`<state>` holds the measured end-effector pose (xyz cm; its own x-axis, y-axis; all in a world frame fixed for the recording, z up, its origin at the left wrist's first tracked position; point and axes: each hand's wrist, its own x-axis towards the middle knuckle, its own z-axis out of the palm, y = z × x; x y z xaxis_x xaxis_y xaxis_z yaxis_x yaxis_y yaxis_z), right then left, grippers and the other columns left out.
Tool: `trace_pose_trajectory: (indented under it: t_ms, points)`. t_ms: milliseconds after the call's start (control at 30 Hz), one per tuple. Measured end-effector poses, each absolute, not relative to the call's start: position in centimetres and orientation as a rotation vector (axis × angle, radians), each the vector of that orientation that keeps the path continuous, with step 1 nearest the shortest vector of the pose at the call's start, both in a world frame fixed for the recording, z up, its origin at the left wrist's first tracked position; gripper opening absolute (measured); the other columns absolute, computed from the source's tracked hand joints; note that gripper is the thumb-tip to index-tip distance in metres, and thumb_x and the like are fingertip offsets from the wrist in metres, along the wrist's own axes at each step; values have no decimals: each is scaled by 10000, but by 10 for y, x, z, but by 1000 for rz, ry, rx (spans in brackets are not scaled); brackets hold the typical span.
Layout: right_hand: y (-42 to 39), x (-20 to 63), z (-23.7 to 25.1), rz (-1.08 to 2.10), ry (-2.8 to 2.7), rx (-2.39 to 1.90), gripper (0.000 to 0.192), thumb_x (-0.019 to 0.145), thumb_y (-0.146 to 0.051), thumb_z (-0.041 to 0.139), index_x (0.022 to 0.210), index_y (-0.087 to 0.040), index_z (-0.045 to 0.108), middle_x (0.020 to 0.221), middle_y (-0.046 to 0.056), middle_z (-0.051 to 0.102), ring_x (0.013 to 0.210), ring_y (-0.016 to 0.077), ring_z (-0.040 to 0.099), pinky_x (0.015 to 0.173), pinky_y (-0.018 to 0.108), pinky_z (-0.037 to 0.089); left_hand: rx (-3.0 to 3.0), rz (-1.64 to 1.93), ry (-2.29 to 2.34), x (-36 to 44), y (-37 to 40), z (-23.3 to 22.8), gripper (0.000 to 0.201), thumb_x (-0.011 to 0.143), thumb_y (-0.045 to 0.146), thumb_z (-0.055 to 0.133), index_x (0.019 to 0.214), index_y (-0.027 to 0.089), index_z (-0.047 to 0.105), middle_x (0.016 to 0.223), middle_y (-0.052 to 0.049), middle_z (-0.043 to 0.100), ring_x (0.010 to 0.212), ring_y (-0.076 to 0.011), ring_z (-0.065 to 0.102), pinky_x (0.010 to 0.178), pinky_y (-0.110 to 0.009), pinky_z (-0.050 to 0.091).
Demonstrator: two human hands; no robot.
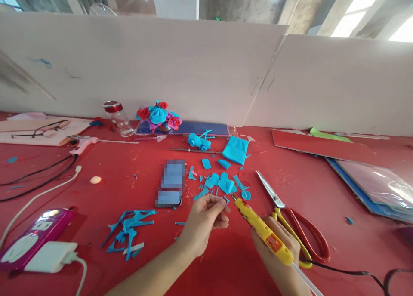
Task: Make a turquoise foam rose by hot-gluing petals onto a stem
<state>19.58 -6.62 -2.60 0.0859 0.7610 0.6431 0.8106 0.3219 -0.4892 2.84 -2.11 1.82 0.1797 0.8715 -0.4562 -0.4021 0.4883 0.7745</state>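
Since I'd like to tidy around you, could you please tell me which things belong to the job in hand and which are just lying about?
Likely part of the job:
- yellow glue gun, in the right hand
- small blue piece, in the left hand
- blue cut pieces
- scissors

Probably just lying about:
- phone
- glasses
- red-capped bottle

Phone (171,183) lies near centre, left of the paper pieces (226,185). Scissors (279,204) lie right, power strip (38,233) lower left.

There's your left hand (204,220), bare, slim at the wrist (192,242), on a bare forearm (158,272), and your right hand (267,257), bare too!
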Motion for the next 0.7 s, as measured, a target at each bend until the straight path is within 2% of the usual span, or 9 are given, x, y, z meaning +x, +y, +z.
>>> trace_pose_trajectory:
  t_ms: [700]
  points:
    - [-65, 194, -24, -162, -1644, -1477, 147, 758, -211, 532, 628, -219, 466, 512, -59, 427, 421, 84, 385, 422, 211, 338, 494, 971, 1019, 29, -21, 19, 159, 707, 196, 701, 677, 129, 560, 602, 11, 621, 459, -40, 543, 420, -111, 439]
